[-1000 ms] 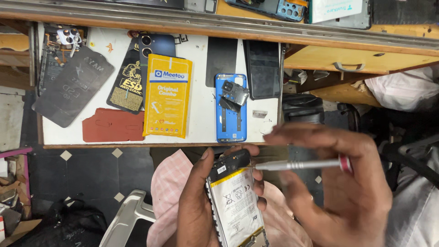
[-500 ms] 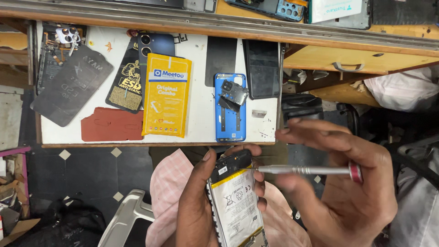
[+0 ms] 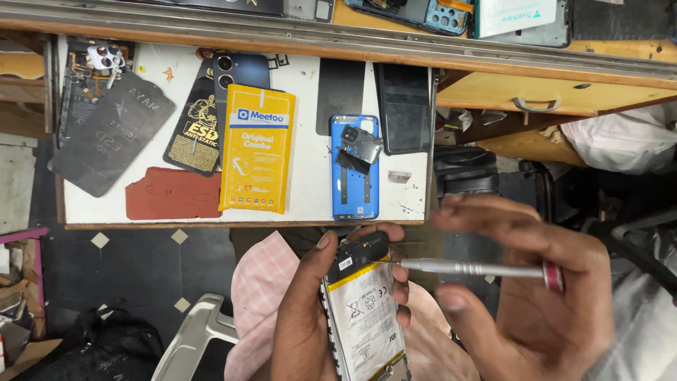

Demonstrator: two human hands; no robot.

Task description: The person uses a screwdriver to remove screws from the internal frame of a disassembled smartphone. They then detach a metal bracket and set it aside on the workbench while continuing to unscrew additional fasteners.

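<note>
White bench (image 3: 310, 190), upper centre, carrying a yellow packet (image 3: 257, 159) and a blue phone back cover (image 3: 355, 169). Lower centre: left hand (image 3: 303, 317), grip closed around an opened phone (image 3: 363, 310). Right hand (image 3: 536, 296), grip pinching a silver screwdriver (image 3: 479, 269), tip touching the phone's upper edge.

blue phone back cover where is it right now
In the head view, the blue phone back cover lies on the white tray, right of the yellow packet, above the left hand.
</note>
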